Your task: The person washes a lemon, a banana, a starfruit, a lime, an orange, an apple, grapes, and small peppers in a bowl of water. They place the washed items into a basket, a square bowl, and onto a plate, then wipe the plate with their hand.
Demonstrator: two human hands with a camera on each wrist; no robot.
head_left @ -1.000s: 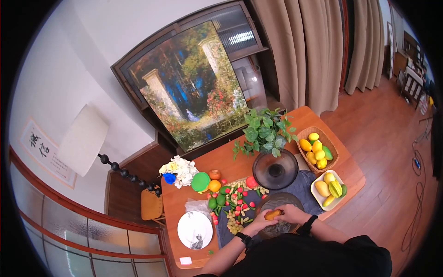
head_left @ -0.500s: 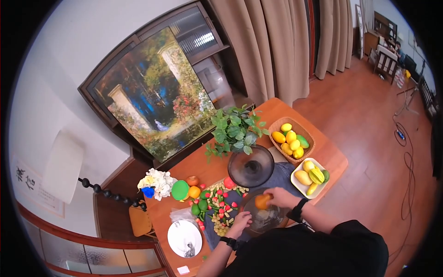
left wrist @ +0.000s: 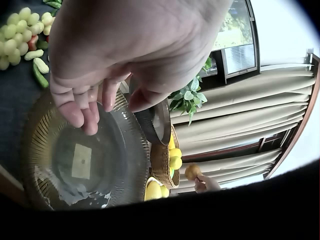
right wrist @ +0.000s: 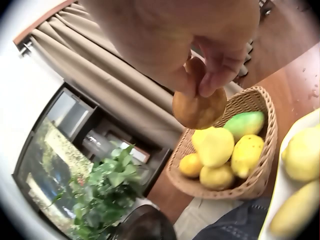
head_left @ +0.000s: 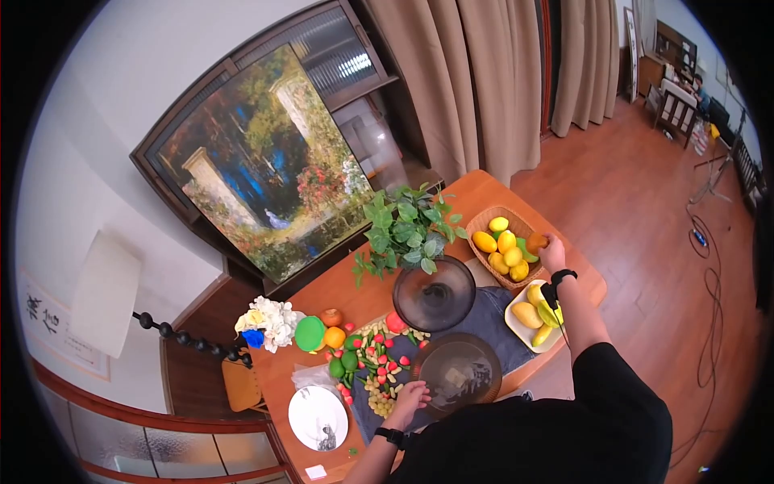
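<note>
The right hand (right wrist: 175, 40) pinches a brown fruit (right wrist: 200, 111) near the wicker basket (right wrist: 257, 184)

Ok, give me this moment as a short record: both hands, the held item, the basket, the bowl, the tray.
Right hand: pinching the held item
Held item: brownish fruit, near the basket
Left hand: at the bowl's rim, holding nothing
Wicker basket: yellow and green fruit
Translucent bowl: pale rectangle visible
Pale tray: yellow fruit
</note>
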